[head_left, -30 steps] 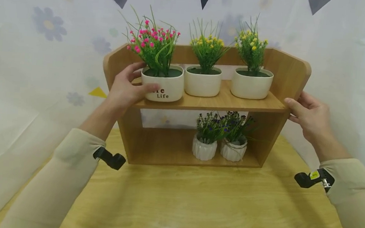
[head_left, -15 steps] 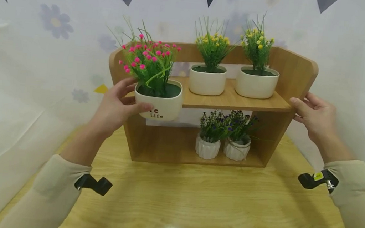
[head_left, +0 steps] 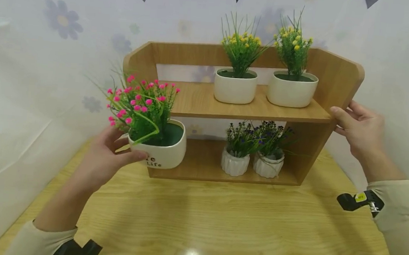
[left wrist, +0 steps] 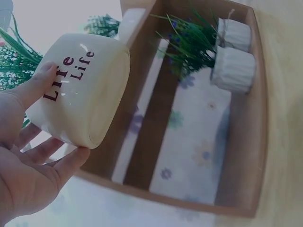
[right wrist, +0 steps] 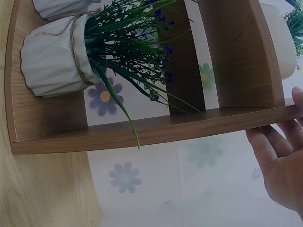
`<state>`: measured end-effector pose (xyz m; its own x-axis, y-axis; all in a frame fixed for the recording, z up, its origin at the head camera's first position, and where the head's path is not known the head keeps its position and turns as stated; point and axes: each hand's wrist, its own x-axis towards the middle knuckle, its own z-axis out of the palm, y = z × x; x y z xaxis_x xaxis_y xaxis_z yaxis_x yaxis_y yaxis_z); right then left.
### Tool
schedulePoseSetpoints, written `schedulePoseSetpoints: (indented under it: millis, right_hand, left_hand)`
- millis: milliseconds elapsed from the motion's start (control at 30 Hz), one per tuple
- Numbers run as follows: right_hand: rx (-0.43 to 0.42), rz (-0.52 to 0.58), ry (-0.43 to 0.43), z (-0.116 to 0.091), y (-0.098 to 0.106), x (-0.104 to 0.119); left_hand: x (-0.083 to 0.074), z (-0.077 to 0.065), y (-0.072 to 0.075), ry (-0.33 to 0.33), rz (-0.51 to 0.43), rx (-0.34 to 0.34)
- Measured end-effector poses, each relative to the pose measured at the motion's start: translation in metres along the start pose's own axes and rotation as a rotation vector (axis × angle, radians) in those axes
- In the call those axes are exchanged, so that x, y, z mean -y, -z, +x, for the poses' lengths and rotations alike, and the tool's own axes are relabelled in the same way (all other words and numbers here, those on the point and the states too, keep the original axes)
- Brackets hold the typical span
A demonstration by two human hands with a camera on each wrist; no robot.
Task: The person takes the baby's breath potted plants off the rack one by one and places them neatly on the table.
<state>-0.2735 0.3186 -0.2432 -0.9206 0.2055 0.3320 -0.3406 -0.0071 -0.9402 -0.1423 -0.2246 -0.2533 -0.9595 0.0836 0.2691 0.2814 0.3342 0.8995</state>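
My left hand [head_left: 102,157] grips a white oval flower pot [head_left: 168,152] lettered "Life", thumb across the front and fingers behind. Pink artificial flowers [head_left: 141,102] rise from it, leaning left. The pot is held in the air before the left end of a two-tier wooden shelf [head_left: 205,113]; its bare underside shows in the left wrist view [left wrist: 111,104]. My right hand [head_left: 361,128] holds the shelf's right side panel, thumb at the front edge and fingers on the outer face, as the right wrist view also shows.
On the upper tier stand two white pots, a middle one [head_left: 235,88] and a right one [head_left: 292,90], with yellow flowers. Two small white ribbed pots [head_left: 235,164] with dark blue flowers sit on the lower tier's right. The shelf stands on a wooden table [head_left: 218,220] before a flowered cloth.
My left hand has lifted the pink-flowered pot off the upper tier and brought it forward, down and left, tilting it. My right hand keeps its hold on the side panel.
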Motion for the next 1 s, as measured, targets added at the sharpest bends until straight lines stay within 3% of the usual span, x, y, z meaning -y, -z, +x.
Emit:
schedulePoseSetpoints:
  millis: [233,467,700,1000]
  right_hand:
    - [-0.013,-0.008,-0.004,0.002,-0.001,0.003]
    - [-0.001,0.038,0.012,0.001,-0.002,0.001]
    - [0.01,0.068,0.021,0.001,-0.003,0.002]
    - [0.002,0.106,0.024,0.0,-0.004,-0.001]
  left_hand:
    - [0.035,-0.021,0.01,-0.025,-0.009,-0.03]
    - [0.069,-0.039,0.02,0.035,-0.041,-0.051]
    - [0.107,-0.052,0.043,0.057,-0.067,-0.076]
    - [0.147,-0.069,0.084,0.147,0.104,-0.097]
